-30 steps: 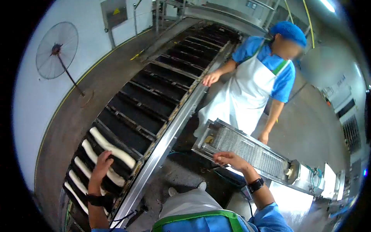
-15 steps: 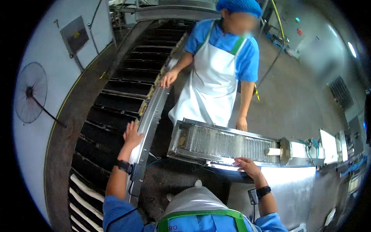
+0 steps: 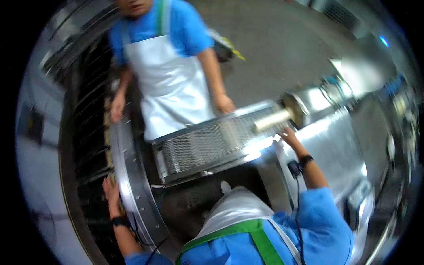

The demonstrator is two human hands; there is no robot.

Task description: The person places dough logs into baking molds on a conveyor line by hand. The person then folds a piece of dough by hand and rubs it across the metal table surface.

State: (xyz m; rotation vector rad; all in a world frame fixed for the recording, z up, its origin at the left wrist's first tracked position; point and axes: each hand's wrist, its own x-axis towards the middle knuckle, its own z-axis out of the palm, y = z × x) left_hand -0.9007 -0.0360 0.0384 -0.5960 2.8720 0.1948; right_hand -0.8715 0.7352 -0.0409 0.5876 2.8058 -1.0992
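A pale dough roll [image 3: 273, 119] extends from the machine outlet onto the metal mesh conveyor [image 3: 207, 148]. My right hand [image 3: 290, 137] is at the conveyor's near edge, just below the dough roll; its fingers are blurred but look apart, with nothing in them. My left hand [image 3: 111, 192] lies at the inner edge of the metal side rail [image 3: 126, 170], beside the dark tray line [image 3: 90, 132]. Its fingers are stretched out and hold nothing.
Across the mesh conveyor stands a co-worker in a white apron [image 3: 170, 84], one hand near the rail and the other by the conveyor's far side. A steel machine housing [image 3: 313, 106] adjoins the conveyor's right end. A metal surface [image 3: 327, 145] lies to my right.
The view has swung to the right. More of the dough roll sticks out over the mesh. My right hand has moved along the conveyor towards the outlet; my left hand remains by the rail.
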